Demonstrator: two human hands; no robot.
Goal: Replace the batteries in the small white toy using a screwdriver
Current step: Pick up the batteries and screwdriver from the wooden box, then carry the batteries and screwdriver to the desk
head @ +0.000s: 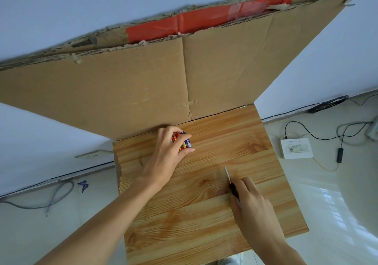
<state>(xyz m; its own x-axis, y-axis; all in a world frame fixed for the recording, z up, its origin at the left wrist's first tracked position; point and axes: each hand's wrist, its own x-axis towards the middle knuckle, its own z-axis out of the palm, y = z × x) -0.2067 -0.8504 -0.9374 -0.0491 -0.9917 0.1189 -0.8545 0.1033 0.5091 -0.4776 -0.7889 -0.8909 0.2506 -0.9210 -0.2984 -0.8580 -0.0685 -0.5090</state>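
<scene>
On the wooden board [204,213], my left hand [169,152] reaches to the far left part and closes its fingers around a small cluster of batteries [184,142], orange and purple ones, resting on the wood. My right hand [251,201] lies lower on the right side of the board, wrapped around the dark handle of a screwdriver [230,180]. Its thin metal shaft points away from me and lies flat on the wood. No small white toy shows in this view.
A large torn cardboard sheet [143,84] with red tape leans against the wall behind the board. On the pale floor to the right sits a white router-like box [296,148] with black cables [327,134]. Grey cable [55,199] trails at the left.
</scene>
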